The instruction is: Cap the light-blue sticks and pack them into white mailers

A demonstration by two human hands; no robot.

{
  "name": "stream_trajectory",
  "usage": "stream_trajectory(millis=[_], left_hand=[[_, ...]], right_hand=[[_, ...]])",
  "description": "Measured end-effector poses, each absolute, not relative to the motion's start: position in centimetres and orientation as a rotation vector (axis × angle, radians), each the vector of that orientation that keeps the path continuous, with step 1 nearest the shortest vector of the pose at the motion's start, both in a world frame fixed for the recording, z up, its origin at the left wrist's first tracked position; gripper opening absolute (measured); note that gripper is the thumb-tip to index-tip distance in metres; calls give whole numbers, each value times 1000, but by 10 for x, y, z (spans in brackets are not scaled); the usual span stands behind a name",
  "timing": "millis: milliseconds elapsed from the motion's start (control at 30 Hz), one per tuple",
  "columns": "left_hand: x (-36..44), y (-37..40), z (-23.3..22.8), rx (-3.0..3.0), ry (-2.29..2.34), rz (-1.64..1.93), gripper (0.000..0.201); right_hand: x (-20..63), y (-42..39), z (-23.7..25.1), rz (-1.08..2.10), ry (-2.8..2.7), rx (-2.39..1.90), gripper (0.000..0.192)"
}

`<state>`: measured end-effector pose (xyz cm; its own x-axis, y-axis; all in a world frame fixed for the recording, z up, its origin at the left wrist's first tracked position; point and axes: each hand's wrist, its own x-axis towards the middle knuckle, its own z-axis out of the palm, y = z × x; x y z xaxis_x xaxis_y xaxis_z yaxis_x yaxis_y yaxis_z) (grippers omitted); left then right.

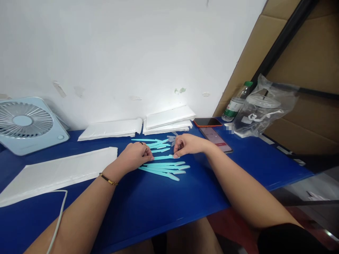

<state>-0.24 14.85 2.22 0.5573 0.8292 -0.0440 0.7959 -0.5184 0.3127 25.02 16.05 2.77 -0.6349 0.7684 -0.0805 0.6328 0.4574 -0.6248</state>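
Pinching one thin turquoise plastic strip [163,157] at both ends, the left hand [136,155] and right hand [188,144] are seen with each grip closed on it, low over the blue counter [159,204]. Several strips [165,169] are already laid side by side nearer; a looser scatter [157,144] behind looks unsorted. Slim, tapered, matte.

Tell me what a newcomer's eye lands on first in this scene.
The eye goes first to the fan of turquoise plastic sticks at the middle of the blue table, with the left hand and right hand resting on them from either side. Next comes the pale blue desk fan at the far left by the wall. Two smartphones lie just beyond the right hand, beside a clear plastic bag.
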Motion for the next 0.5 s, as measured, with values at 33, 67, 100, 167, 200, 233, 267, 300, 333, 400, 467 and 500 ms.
stream_trajectory(millis=[33,67,100,167,200,233,267,300,333,400,467,500], left_hand=[[-3,150,22,2509,1375,181,24],[-3,151,22,2521,1412,204,25],[-4,152,22,2535,1454,226,25],[-7,156,22,2566,1548,265,25],[-9,157,22,2574,1598,281,24],[-11,158,21,2572,1643,300,24],[-12,159,21,2558,1677,320,24],[-13,159,22,2540,1691,338,24],[-13,159,22,2523,1680,349,27],[-12,156,25,2515,1586,334,33],[-9,152,27,2531,1432,247,34],[-7,150,28,2536,1358,192,32]], right_hand=[[249,161,27,919,-2504,-1196,25],[248,161,25,900,-2496,-1179,23],[248,163,24,878,-2474,-1176,21],[250,167,22,822,-2413,-1223,18],[252,170,20,793,-2378,-1266,17],[254,172,19,756,-2337,-1313,17],[256,175,19,708,-2287,-1359,18],[258,177,18,656,-2234,-1393,19],[259,179,18,609,-2185,-1410,21],[261,180,20,550,-2133,-1408,22],[262,178,23,597,-2157,-1375,22],[262,175,26,655,-2185,-1358,22]])
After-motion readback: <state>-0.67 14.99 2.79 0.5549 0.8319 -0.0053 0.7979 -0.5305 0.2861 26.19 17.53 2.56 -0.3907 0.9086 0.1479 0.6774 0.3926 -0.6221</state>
